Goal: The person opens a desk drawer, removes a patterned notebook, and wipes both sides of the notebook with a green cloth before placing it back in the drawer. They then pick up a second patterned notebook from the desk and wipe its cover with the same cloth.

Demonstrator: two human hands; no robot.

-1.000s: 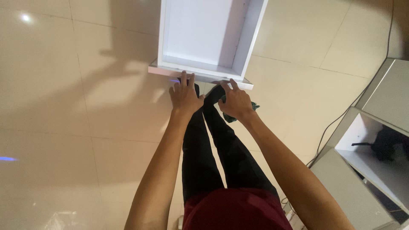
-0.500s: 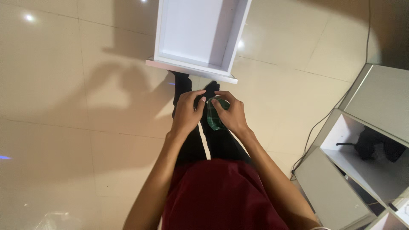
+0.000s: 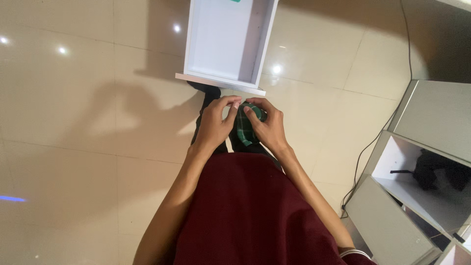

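My left hand [image 3: 214, 122] and my right hand [image 3: 267, 127] meet in front of my waist, both gripping a small green checked cloth [image 3: 244, 128] held between them. Just beyond my fingers a white open drawer [image 3: 223, 78] lies on the tiled floor, its front panel nearest me. Something green [image 3: 235, 1] shows at the drawer's far end, cut off by the frame. My dark trousers and maroon shirt fill the lower middle of the view.
A grey-white cabinet [image 3: 417, 162] with open compartments stands at the right, and a black object [image 3: 431, 172] sits in one compartment. A black cable [image 3: 373, 142] runs across the glossy beige floor tiles [image 3: 73, 122] beside it.
My hands came off the drawer's front edge and drew back toward my body, taking the green cloth between them. The view shifted so the drawer sits farther off.
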